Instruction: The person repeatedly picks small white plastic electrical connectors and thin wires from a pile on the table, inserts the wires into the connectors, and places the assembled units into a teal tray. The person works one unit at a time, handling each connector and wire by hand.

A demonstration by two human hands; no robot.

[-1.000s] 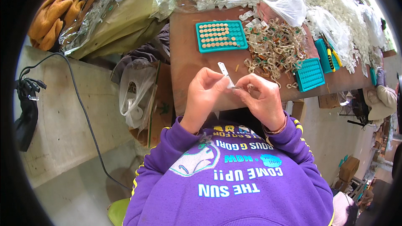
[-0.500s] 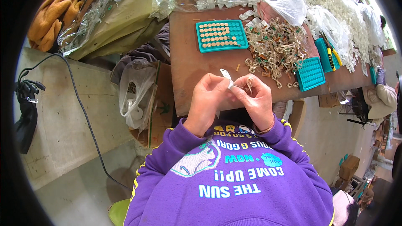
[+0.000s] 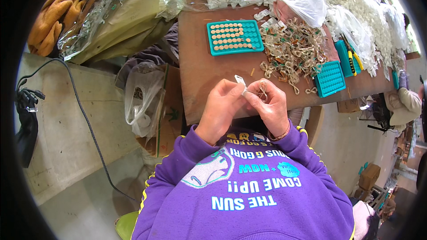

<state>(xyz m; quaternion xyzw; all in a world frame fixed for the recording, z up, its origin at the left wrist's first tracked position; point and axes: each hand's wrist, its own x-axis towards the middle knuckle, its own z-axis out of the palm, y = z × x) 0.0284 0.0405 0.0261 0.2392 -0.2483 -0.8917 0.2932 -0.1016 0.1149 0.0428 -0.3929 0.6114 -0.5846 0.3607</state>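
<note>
Fingers (image 3: 247, 92) of both hands pinch a small white clip (image 3: 240, 81).

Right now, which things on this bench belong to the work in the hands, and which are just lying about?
In use: small white tag in left hand; thin wire loop in right hand; pile of clear loops; teal tray of round beads.
Lying about: orange cloth; black cable; cardboard box.

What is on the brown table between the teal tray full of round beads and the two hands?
In the head view, mostly bare brown wooden table lies between the teal bead tray and the hands; only a tiny tan scrap.
</note>
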